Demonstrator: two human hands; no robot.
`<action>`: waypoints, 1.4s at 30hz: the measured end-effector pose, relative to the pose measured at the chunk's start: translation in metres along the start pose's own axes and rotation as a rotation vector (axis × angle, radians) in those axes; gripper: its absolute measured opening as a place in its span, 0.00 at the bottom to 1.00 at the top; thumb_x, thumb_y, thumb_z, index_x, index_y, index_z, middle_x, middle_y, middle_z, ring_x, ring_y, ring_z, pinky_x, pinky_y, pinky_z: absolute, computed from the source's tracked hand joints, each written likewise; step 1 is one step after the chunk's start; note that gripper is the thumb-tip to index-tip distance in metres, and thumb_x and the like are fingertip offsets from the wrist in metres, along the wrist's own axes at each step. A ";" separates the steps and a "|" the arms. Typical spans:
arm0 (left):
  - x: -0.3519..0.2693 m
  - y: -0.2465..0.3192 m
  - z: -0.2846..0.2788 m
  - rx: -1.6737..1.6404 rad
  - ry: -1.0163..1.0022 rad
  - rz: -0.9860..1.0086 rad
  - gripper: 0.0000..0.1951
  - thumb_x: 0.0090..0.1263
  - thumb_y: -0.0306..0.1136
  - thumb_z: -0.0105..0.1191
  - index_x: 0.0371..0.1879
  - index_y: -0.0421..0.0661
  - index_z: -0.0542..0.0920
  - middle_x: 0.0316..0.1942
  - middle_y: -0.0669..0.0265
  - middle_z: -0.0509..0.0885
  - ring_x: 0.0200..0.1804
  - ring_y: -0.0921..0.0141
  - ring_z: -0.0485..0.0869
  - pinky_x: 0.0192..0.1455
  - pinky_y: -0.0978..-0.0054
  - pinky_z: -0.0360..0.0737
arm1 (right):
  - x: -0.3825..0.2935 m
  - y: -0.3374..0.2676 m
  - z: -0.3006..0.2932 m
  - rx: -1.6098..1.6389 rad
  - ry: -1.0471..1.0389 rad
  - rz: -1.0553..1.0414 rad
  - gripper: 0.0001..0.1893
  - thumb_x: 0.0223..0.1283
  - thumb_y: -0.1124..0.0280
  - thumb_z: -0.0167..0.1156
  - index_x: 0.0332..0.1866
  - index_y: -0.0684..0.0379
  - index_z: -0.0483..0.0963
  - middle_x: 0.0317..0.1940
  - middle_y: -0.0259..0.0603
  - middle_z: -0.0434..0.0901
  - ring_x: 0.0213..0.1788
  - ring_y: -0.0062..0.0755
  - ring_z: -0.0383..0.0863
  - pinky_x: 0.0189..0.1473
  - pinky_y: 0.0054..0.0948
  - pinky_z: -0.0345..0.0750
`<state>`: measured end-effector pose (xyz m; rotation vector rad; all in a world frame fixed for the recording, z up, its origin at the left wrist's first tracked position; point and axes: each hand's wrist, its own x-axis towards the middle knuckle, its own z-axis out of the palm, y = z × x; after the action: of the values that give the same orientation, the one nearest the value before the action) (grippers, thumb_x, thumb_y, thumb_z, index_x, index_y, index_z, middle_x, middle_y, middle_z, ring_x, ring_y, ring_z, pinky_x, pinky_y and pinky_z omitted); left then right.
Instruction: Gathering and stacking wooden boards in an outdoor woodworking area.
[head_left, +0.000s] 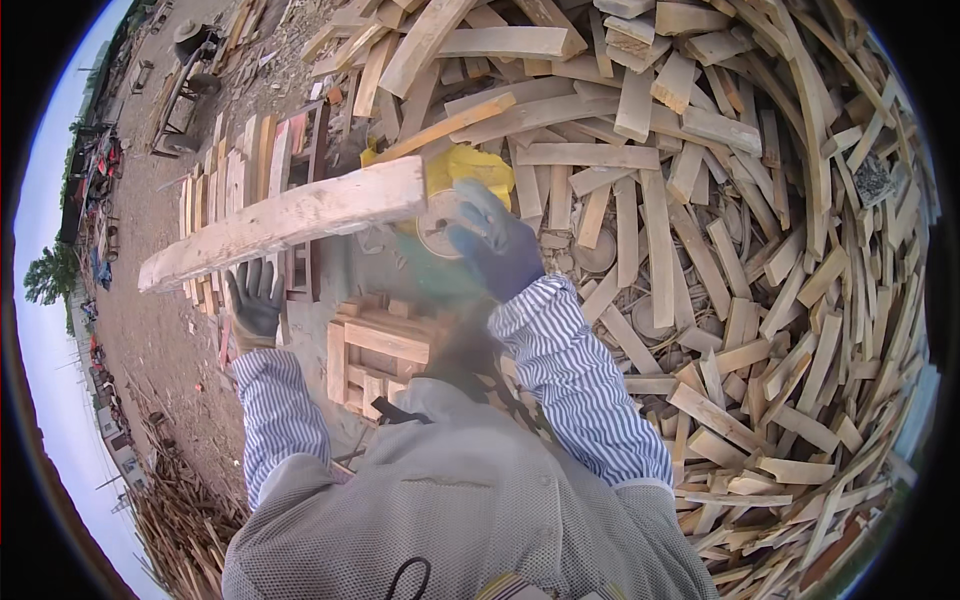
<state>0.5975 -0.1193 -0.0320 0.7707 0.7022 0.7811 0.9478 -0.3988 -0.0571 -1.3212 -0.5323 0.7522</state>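
A long, rough wooden beam (292, 217) lies slantwise across the view, raised in front of me. My left hand (257, 300), in a dark-coated work glove, is under its left part, fingers spread and tips at its lower edge; whether they touch it is unclear. To the right of the beam's near end, my right hand (499, 244) wears a blue glove, somewhat blurred, with fingers apart and nothing in them. Behind that hand is a round metal-looking disc (442, 225) beside a yellow cover (484, 171). Below, short wood blocks are stacked crosswise (386, 341).
A large heap of loose wood offcuts (652, 247) fills the right side. Upright boards (240, 176) stand in a row at left, beside a dark reddish frame (313, 262). Further off are a wheeled cart (176, 112) on dirt ground and another scrap wood pile (184, 517) at lower left.
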 end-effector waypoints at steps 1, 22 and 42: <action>-0.014 0.020 -0.004 0.213 0.446 -0.005 0.27 0.77 0.50 0.41 0.70 0.51 0.61 0.70 0.58 0.63 0.71 0.62 0.64 0.71 0.56 0.67 | -0.002 -0.001 0.002 -0.001 0.008 0.018 0.28 0.60 0.61 0.63 0.64 0.59 0.68 0.58 0.47 0.76 0.62 0.33 0.74 0.61 0.29 0.70; 0.098 -0.252 0.095 0.465 0.124 -0.731 0.19 0.70 0.43 0.56 0.52 0.42 0.76 0.43 0.57 0.84 0.39 0.64 0.85 0.42 0.68 0.84 | -0.393 0.111 -0.309 -0.979 0.288 1.080 0.15 0.60 0.60 0.55 0.42 0.61 0.80 0.38 0.49 0.84 0.37 0.40 0.85 0.45 0.34 0.79; 0.357 -0.453 0.234 -0.338 0.446 -0.541 0.21 0.72 0.42 0.52 0.60 0.47 0.68 0.57 0.59 0.76 0.60 0.65 0.74 0.57 0.67 0.80 | -0.327 0.100 -0.106 -0.199 0.621 1.330 0.15 0.61 0.68 0.56 0.49 0.65 0.77 0.36 0.43 0.84 0.35 0.30 0.85 0.37 0.26 0.80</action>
<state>1.1226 -0.1236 -0.3664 0.0760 1.0860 0.5505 0.7907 -0.7061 -0.1528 -1.9411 0.9140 1.2591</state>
